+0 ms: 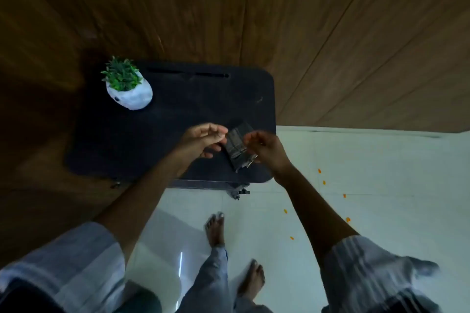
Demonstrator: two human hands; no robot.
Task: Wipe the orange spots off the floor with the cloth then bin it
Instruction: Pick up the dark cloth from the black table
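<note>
Feet: a person stands barefoot on the pale tiled floor, sleeves rolled above the forearms, both arms stretched forward.

Spots: small orange spots lie scattered on the tiles to the person's right, well apart from the feet and none of them yet wiped, by the look of it.

Left hand: the left hand hovers over the near edge of the low table, fingers loosely curled with thumb and forefinger nearly closed; its fingertips sit just beside the cloth, and whether they pinch its edge cannot be told.

Cloth: a dark folded cloth sits between the two hands, over the table's near right corner (lying on the top or just lifted, the picture does not settle).

Right hand: the right hand comes at the cloth's right edge with fingers bent and partly spread; contact looks likely but a firm hold is not shown.

Step in hand: picking up the cloth, judged from the pose. Done well, one hand should take the whole folded bundle rather than a single layer, so it does not fall open, then carry it right and down to the spots.

Table: the black table stands against a wood-panelled wall.

Plant: a small plant in a white pot stands at the far left corner, well clear of the hands.

Bin: not in view.
</note>
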